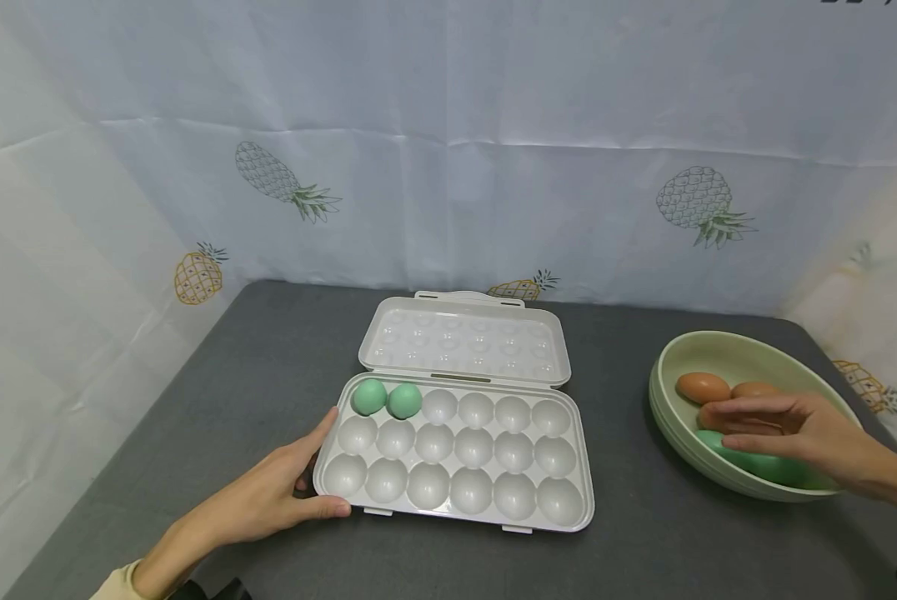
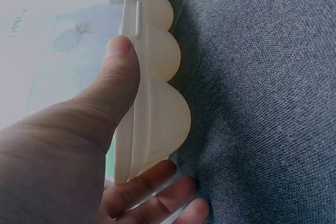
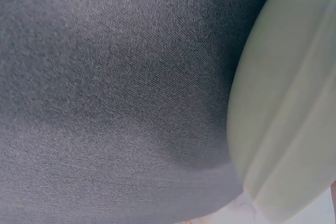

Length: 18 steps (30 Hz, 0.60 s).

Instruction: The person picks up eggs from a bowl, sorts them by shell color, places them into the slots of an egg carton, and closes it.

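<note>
A white egg box [image 1: 452, 522] lies with its lid [image 1: 463, 333] folded back, two green eggs [image 1: 369, 397] in the far-left hollows. My left hand [image 1: 268, 487] holds the box's near-left corner; in the left wrist view the thumb [image 2: 123, 72] presses the rim while the other fingers [image 2: 157, 203] lie round the side. Over at the right, my right hand [image 1: 801, 429] reaches into a pale green bowl [image 1: 669, 433]. Its fingers extend above a green egg [image 1: 764, 467], beside orange-brown eggs [image 1: 704, 387]. The fingertips partly hide what lies beneath them.
The box and bowl stand on a dark grey tabletop [image 1: 621, 542], with a gap of bare cloth between them. Behind rises a pale curtain [image 1: 433, 208] printed with pineapples. In the right wrist view the bowl's outer wall [image 3: 283, 103] fills the right side.
</note>
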Available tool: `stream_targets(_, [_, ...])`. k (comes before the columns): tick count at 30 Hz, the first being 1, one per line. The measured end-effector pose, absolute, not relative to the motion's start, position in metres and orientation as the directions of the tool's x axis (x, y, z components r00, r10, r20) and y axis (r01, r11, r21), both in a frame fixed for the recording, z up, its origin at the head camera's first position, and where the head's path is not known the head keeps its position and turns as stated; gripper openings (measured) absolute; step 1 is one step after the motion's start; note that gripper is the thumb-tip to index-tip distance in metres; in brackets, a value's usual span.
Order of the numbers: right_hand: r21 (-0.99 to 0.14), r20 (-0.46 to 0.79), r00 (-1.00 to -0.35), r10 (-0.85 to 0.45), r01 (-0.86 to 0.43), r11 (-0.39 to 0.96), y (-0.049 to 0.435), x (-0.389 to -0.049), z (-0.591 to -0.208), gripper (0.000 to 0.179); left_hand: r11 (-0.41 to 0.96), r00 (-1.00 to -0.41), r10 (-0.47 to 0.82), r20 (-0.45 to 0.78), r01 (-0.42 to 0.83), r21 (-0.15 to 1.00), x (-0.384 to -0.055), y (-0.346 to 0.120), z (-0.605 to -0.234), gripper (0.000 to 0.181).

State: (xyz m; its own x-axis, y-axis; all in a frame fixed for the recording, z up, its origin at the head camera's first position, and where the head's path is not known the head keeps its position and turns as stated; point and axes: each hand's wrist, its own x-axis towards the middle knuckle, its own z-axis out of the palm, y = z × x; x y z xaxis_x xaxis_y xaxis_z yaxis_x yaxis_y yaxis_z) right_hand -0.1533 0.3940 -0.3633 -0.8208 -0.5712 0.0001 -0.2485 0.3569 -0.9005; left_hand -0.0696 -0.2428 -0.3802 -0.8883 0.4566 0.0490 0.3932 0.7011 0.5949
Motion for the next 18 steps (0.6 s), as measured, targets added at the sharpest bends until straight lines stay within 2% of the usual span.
stream_targets(8, [-0.898,0.018,-0.727,-0.687,-0.314,0.308,0.395,-0.161,-0.371,0.052,0.700,-0.889,0.454,0.049,0.390,0.598,-0.070,-0.242,-0.380,0.113])
stream_targets(12, [-0.855,0.024,-0.698,-0.715,-0.385,0.347,0.393,-0.164,-0.374,0.051,0.699,-0.889,0.456,0.047,0.391,0.599,-0.070,-0.242,-0.379,0.112])
stream_targets(18, [-0.854,0.066,-0.662,-0.747,-0.425,0.301,0.393,-0.169,-0.377,0.054,0.698,-0.889,0.456,0.044,0.388,0.602,-0.070,-0.242,-0.379,0.112])
